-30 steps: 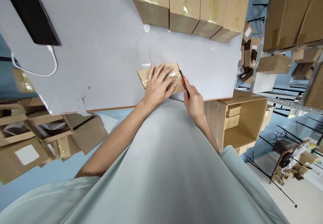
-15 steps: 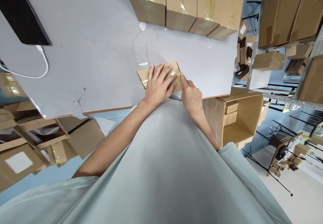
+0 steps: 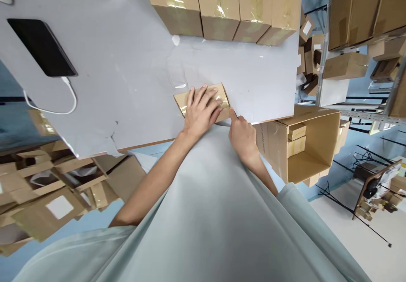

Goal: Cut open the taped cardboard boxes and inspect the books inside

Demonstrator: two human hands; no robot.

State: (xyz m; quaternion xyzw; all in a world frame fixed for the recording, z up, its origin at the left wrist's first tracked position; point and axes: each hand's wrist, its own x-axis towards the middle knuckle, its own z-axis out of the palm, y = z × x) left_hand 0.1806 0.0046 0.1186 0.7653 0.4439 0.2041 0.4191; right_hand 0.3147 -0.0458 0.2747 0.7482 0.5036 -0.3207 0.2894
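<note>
A small flat cardboard box, wrapped in clear tape, lies near the front edge of the grey table. My left hand lies flat on top of it with the fingers spread, pressing it down. My right hand is at the box's right end. Its index finger is stretched out and touches the box's side, while the other fingers are curled in. What they hold, if anything, is hidden under the hand.
A row of taped cartons stands at the table's far edge. A black phone with a white cable lies at the left. An open carton holding small boxes sits right of the table. Flattened boxes cover the floor at left.
A red and black cutter that showed in my right hand a second ago is out of sight. That hand has turned knuckles up and stayed at the box's right end. My left hand has not moved.
</note>
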